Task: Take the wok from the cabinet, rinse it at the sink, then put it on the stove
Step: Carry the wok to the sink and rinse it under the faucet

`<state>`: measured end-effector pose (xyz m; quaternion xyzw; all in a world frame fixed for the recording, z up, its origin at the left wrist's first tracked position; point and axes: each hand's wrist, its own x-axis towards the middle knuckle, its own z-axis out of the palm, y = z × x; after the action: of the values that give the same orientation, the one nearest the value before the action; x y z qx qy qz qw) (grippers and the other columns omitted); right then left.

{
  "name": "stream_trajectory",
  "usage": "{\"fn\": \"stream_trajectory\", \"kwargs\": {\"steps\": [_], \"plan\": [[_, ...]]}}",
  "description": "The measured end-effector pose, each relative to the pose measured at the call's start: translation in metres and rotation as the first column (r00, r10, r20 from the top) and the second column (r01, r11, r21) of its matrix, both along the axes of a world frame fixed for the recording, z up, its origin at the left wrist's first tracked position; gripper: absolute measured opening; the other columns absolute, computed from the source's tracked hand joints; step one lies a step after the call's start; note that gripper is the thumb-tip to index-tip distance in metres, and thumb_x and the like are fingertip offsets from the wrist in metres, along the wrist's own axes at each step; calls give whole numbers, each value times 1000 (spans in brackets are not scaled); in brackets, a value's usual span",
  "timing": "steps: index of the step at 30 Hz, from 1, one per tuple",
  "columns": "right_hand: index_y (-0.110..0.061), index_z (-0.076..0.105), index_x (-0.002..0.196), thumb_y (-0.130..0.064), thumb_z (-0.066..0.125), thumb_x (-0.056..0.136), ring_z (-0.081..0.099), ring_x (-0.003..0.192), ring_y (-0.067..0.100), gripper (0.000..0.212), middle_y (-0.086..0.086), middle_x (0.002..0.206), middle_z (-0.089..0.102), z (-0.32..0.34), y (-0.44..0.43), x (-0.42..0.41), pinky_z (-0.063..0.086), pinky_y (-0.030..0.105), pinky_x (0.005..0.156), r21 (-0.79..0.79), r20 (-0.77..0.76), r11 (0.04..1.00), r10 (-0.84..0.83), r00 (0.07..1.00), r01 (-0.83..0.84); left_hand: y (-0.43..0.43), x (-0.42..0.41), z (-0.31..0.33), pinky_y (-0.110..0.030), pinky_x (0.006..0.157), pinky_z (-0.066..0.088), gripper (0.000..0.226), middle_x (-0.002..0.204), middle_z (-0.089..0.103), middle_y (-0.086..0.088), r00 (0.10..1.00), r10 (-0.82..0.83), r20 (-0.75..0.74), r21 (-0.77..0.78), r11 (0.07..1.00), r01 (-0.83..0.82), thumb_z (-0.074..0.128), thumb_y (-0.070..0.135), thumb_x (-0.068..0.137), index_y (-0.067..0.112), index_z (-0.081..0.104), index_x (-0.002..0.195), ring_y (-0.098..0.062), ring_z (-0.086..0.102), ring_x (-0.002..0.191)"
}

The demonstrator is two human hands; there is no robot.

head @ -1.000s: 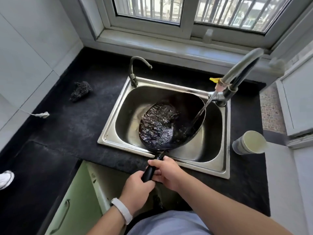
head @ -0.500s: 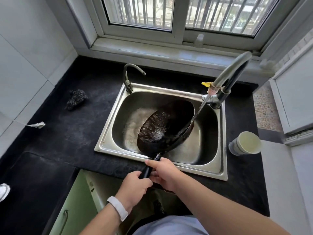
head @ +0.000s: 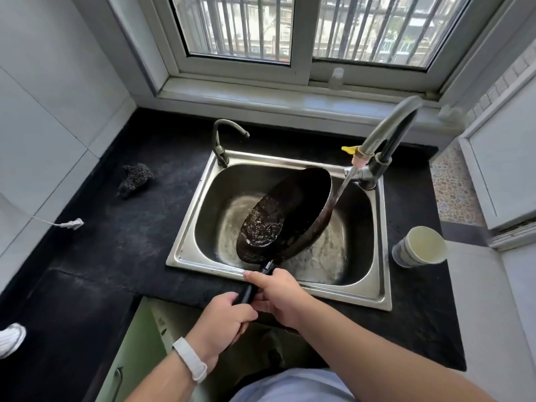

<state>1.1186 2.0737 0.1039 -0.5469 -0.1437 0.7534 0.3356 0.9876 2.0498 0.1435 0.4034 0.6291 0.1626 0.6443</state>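
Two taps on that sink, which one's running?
The large tap at the sink's back right corner: water streams from it past the tilted wok's rim. The small gooseneck tap at back left is dry.

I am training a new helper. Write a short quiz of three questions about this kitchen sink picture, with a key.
1. True or false: both the left hand and the right hand hold the handle of the wok.
2. Multiple choice: where does the paper cup stand? A) inside the sink; B) on the counter to the right of the sink; C) on the window sill.
3. Fill in: water runs from the ____ faucet, not from the small one at the sink's back left corner.

Key: 1 true; 2 B; 3 large (right).
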Motion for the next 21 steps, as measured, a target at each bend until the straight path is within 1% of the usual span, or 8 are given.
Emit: {"fn": "stream_trajectory", "kwargs": {"steps": [2, 6, 9, 13, 16, 18, 19, 21], "plan": [[-9, 60, 94, -13, 67, 92, 70, 64, 19, 9, 5, 71, 69, 3, -2, 2, 58, 31, 58, 10, -56, 1000, -17, 998, 17, -1, -1, 2, -19, 33, 21, 22, 44, 38, -7, 1000, 13, 28, -16, 1000, -12, 57, -6, 84, 6, 45, 69, -12, 28, 31], [-3, 59, 100, -7, 53, 98, 69, 89, 28, 7, 20, 106, 65, -1, -3, 9, 62, 40, 77, -60, -317, 984, -176, 932, 165, -5, 0, 1, -19, 33, 19, 21, 45, 37, -6, 997, 40, 60, -48, 998, -37, 55, -4, 85, 7, 45, 71, -14, 27, 33], [-3, 58, 98, -1, 49, 99, 72, 84, 30, 10, 20, 97, 68, -6, -5, 14, 62, 40, 69, -73, -354, 977, -214, 911, 201, -9, 2, -1, -19, 33, 18, 17, 46, 36, -6, 994, 62, 84, -58, 997, -58, 54, -3, 85, 7, 45, 76, -14, 26, 34], [-4, 55, 102, -1, 49, 100, 72, 79, 27, 7, 14, 86, 65, -6, -6, 16, 62, 39, 67, -23, -308, 986, -165, 937, 167, -13, 2, 0, -21, 35, 21, 8, 46, 39, -5, 997, 33, 68, -42, 999, -30, 56, -1, 84, 3, 50, 82, -14, 29, 34], [-3, 51, 105, 0, 50, 99, 71, 79, 28, 7, 14, 85, 63, -4, -6, 15, 60, 43, 72, 14, -272, 989, -139, 952, 148, -7, -4, 8, -26, 39, 31, 11, 53, 50, -3, 982, -151, -114, 18, 988, 154, 59, 14, 75, 9, 53, 82, -15, 41, 35], [-3, 51, 105, 0, 51, 98, 70, 79, 29, 8, 15, 85, 61, -3, -6, 13, 61, 44, 73, 15, -253, 988, -145, 957, 154, -2, -5, 14, -29, 43, 43, 8, 67, 58, -4, 902, -322, -287, 11, 941, 339, 55, 18, 80, 15, 51, 86, -17, 57, 42], [-3, 51, 106, 0, 53, 98, 70, 78, 29, 9, 16, 86, 61, -2, -5, 11, 61, 43, 71, 15, -244, 988, -146, 959, 155, 0, -3, 17, -32, 52, 49, 9, 78, 62, -5, 827, -390, -405, -1, 905, 426, 52, 21, 82, 16, 50, 90, -20, 65, 55], [-3, 51, 109, 0, 55, 97, 71, 73, 26, 13, 17, 90, 60, 0, -3, 8, 61, 40, 65, 25, -223, 987, -149, 963, 158, 0, 7, 21, -36, 73, 51, 12, 103, 64, -7, 591, -430, -683, -28, 824, 566, 47, 22, 88, 18, 47, 99, -28, 67, 89]]}}
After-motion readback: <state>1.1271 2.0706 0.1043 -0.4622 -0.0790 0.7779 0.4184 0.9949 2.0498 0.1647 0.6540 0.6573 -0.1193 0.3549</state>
